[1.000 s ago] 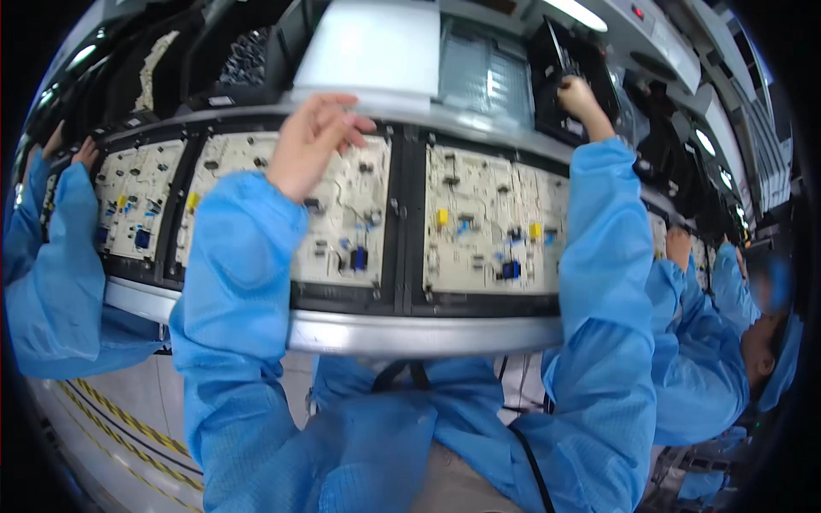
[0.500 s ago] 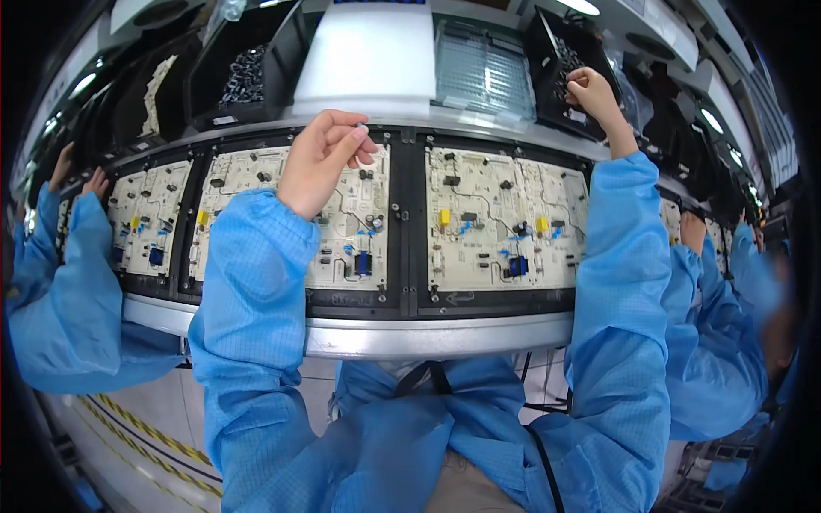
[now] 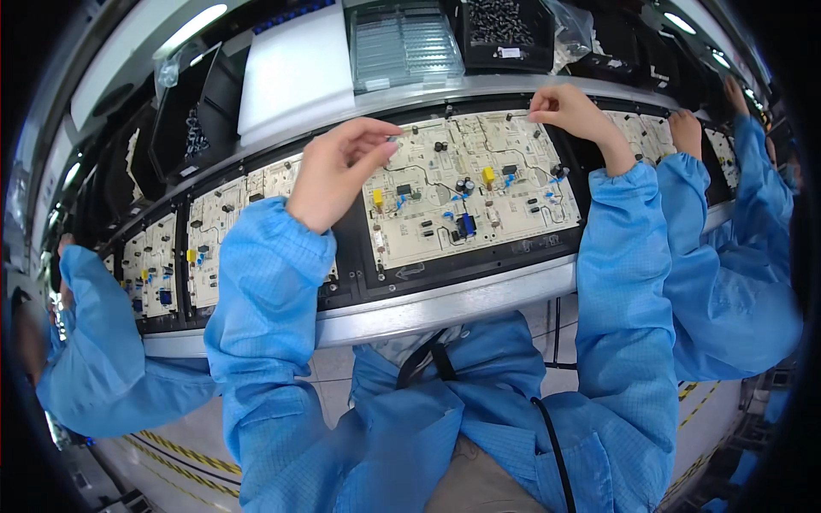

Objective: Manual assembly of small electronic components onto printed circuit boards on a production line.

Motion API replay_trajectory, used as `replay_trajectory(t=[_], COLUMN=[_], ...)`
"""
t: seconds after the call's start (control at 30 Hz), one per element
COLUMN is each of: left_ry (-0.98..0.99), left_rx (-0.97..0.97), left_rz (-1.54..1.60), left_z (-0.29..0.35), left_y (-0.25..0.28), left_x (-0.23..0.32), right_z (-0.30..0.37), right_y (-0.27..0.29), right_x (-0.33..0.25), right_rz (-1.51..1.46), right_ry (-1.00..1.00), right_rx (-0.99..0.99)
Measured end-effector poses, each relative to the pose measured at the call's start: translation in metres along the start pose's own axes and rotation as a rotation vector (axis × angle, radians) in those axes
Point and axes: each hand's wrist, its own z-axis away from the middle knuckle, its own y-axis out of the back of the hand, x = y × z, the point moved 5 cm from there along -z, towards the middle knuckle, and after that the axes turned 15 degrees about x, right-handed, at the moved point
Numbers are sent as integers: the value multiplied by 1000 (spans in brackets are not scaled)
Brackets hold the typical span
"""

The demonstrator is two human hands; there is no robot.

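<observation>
My left hand (image 3: pixel 335 173) is closed in a pinch over the upper left corner of a cream circuit board (image 3: pixel 419 244). Between its thumb and forefinger shows a tiny greyish component (image 3: pixel 392 139). At the board's upper right, my right hand (image 3: pixel 571 113) is pinched too, fingertips close above the board; whatever it holds is too small to make out. The board lies in a black frame (image 3: pixel 348 244) and carries yellow blocks, blue parts, a dark blue transformer (image 3: pixel 464 226) and several black cylindrical capacitors (image 3: pixel 440 146).
Behind the metal rail (image 3: pixel 449 312) and boards stand a white foam slab (image 3: pixel 295 81), a clear plastic tray (image 3: pixel 402 47) and a black bin (image 3: pixel 510 56) of small dark parts. More framed boards (image 3: pixel 218 244) continue leftward. Co-workers in blue sleeves (image 3: pixel 98 342) work on both sides.
My right hand has come back from the parts bin to the board's upper right. My left hand has moved over to this board's upper left, still pinching. The view has turned right.
</observation>
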Motion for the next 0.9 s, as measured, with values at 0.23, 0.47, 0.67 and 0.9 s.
replay_trajectory(t=[0.23, 0.47, 0.67, 0.9], left_ry=[-45, 33, 39, 98], left_rx=[-90, -93, -101, -115], left_rz=[-51, -32, -38, -98], left_z=[-30, -32, -31, -30], left_y=[-54, -72, -71, -65], left_x=[-6, -12, -11, -15], right_z=[6, 7, 8, 10], right_y=[-12, -19, -18, -19], right_x=[-20, -11, -12, -16], right_rz=[28, 152, 232, 133], right_ry=[96, 99, 72, 116], right_rx=[-100, -113, -68, -5])
